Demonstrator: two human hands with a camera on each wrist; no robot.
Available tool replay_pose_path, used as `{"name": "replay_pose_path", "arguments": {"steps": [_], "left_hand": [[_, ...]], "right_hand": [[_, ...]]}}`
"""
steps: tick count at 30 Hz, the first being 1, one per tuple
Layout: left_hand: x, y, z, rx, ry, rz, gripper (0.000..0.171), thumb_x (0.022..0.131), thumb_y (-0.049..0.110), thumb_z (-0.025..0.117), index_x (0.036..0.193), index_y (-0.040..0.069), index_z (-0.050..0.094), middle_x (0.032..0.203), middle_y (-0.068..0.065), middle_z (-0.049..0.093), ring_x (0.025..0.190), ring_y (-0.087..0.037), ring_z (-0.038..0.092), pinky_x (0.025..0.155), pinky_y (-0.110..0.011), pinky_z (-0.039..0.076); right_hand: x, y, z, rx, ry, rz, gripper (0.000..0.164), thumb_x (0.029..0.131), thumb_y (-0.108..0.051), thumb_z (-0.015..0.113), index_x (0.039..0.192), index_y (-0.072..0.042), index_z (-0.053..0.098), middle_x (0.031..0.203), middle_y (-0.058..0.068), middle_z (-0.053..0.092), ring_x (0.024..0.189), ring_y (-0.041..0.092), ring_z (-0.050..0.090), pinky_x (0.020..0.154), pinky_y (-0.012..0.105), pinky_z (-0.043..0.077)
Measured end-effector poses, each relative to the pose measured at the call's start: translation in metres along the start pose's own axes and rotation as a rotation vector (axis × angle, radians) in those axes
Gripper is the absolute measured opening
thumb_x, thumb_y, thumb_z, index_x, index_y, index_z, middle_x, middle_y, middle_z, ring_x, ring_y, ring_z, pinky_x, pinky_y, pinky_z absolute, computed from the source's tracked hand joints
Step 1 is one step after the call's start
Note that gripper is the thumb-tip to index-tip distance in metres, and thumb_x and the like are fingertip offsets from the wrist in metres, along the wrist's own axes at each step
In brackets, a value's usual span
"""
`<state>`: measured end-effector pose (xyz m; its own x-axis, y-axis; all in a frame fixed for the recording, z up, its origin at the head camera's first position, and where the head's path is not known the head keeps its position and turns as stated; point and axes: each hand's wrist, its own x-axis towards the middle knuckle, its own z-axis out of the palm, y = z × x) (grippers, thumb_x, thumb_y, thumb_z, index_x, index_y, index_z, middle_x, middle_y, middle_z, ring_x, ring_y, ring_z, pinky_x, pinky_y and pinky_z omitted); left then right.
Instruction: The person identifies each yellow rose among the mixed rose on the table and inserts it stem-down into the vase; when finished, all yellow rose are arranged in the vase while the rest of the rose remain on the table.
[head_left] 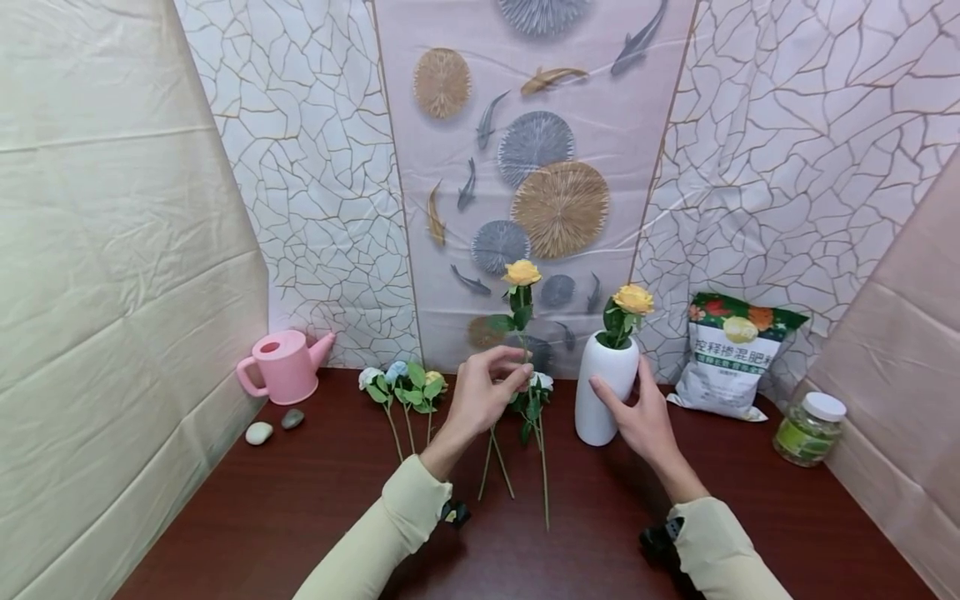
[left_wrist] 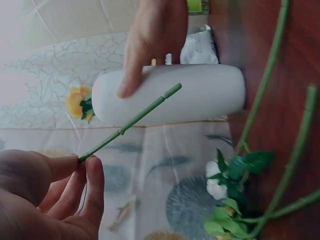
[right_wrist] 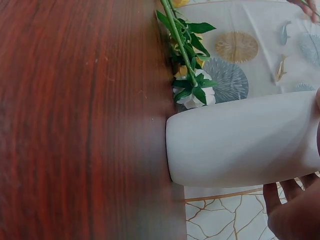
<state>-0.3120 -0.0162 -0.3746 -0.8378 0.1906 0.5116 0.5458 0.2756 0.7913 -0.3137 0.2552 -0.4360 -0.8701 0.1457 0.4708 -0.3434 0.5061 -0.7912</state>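
Head view shows the left hand (head_left: 483,390) pinching a rose (head_left: 522,273) by its stem (left_wrist: 142,114), upright near the vase (head_left: 606,365) – perhaps to leave the lower end free – while the right hand (head_left: 647,418) grips the vase, probably for steadiness.

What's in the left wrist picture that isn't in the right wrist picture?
Only the left wrist view shows the yellow rose at the mouth of the white vase, and a pale bag near the right hand.

Only the right wrist view shows several of that hand's fingers along the vase's other side.

Both show the vase, some of each hand, including the left hand, a white flower and the reddish table.
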Motion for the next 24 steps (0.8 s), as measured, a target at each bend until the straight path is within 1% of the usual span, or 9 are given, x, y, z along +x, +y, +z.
{"name": "replay_pose_path", "arguments": {"steps": [4, 8, 11, 13, 15, 17, 20, 22, 24], "left_hand": [[0.017, 0.015, 0.008, -0.004, 0.057, 0.052, 0.026, 0.094, 0.029, 0.073, 0.117, 0.017, 0.073, 0.092, 0.007, 0.079, 0.074, -0.003, 0.074, 0.060, -0.022, 0.057], [0.037, 0.033, 0.015, -0.094, 0.136, 0.109, 0.026, 0.094, 0.026, 0.073, 0.117, 0.014, 0.073, 0.094, 0.001, 0.080, 0.074, -0.011, 0.075, 0.067, -0.023, 0.060], [0.053, 0.046, 0.019, -0.169, 0.200, 0.148, 0.023, 0.094, 0.023, 0.073, 0.115, 0.013, 0.073, 0.094, -0.003, 0.079, 0.076, -0.016, 0.076, 0.071, -0.024, 0.061], [0.061, 0.053, 0.021, -0.198, 0.237, 0.158, 0.021, 0.094, 0.022, 0.072, 0.114, 0.015, 0.073, 0.093, -0.003, 0.079, 0.077, -0.015, 0.076, 0.072, -0.023, 0.061], [0.068, 0.058, 0.022, -0.239, 0.264, 0.165, 0.021, 0.094, 0.022, 0.072, 0.114, 0.016, 0.072, 0.094, -0.004, 0.079, 0.079, -0.018, 0.077, 0.073, -0.024, 0.061], [0.074, 0.063, 0.024, -0.257, 0.293, 0.167, 0.022, 0.094, 0.022, 0.072, 0.115, 0.013, 0.072, 0.095, -0.005, 0.079, 0.079, -0.020, 0.077, 0.074, -0.024, 0.061], [0.081, 0.069, 0.030, -0.316, 0.325, 0.174, 0.024, 0.094, 0.019, 0.072, 0.116, 0.008, 0.070, 0.096, -0.011, 0.079, 0.081, -0.030, 0.077, 0.073, -0.025, 0.062], [0.085, 0.072, 0.034, -0.324, 0.345, 0.177, 0.026, 0.094, 0.018, 0.072, 0.116, 0.004, 0.069, 0.096, -0.014, 0.078, 0.080, -0.031, 0.077, 0.072, -0.024, 0.062], [0.089, 0.074, 0.038, -0.334, 0.355, 0.179, 0.024, 0.094, 0.016, 0.072, 0.115, 0.004, 0.069, 0.096, -0.016, 0.078, 0.081, -0.032, 0.076, 0.072, -0.024, 0.062]], "right_hand": [[0.000, 0.001, 0.001, -0.003, 0.002, -0.010, 0.075, 0.091, -0.050, 0.070, 0.153, -0.037, 0.030, 0.133, 0.005, 0.058, 0.119, 0.020, 0.057, 0.094, 0.047, 0.051], [-0.001, -0.001, 0.001, 0.004, -0.002, -0.019, 0.076, 0.092, -0.048, 0.070, 0.154, -0.034, 0.029, 0.135, 0.007, 0.057, 0.120, 0.022, 0.057, 0.095, 0.049, 0.050], [-0.002, -0.003, 0.000, 0.009, -0.006, -0.007, 0.076, 0.092, -0.047, 0.071, 0.154, -0.031, 0.029, 0.136, 0.008, 0.056, 0.121, 0.023, 0.056, 0.096, 0.050, 0.050], [-0.004, -0.011, -0.001, 0.008, -0.014, 0.000, 0.076, 0.093, -0.044, 0.070, 0.155, -0.026, 0.029, 0.137, 0.011, 0.056, 0.122, 0.026, 0.056, 0.096, 0.051, 0.049], [-0.005, -0.011, -0.001, 0.010, -0.015, -0.002, 0.076, 0.093, -0.044, 0.070, 0.155, -0.026, 0.029, 0.137, 0.011, 0.056, 0.123, 0.026, 0.055, 0.097, 0.052, 0.049], [-0.005, -0.011, 0.000, 0.016, -0.017, -0.001, 0.077, 0.093, -0.044, 0.071, 0.155, -0.027, 0.029, 0.138, 0.011, 0.055, 0.123, 0.026, 0.055, 0.097, 0.052, 0.049], [-0.003, -0.004, 0.001, 0.018, -0.010, -0.011, 0.078, 0.092, -0.048, 0.071, 0.155, -0.033, 0.028, 0.138, 0.008, 0.055, 0.123, 0.023, 0.055, 0.097, 0.051, 0.050], [-0.003, -0.006, 0.000, 0.017, -0.010, -0.008, 0.079, 0.092, -0.047, 0.071, 0.156, -0.031, 0.027, 0.139, 0.009, 0.055, 0.124, 0.024, 0.055, 0.097, 0.051, 0.050], [-0.005, -0.011, -0.002, 0.018, -0.011, -0.002, 0.079, 0.093, -0.046, 0.070, 0.156, -0.027, 0.027, 0.139, 0.011, 0.055, 0.123, 0.026, 0.055, 0.097, 0.052, 0.050]]}}
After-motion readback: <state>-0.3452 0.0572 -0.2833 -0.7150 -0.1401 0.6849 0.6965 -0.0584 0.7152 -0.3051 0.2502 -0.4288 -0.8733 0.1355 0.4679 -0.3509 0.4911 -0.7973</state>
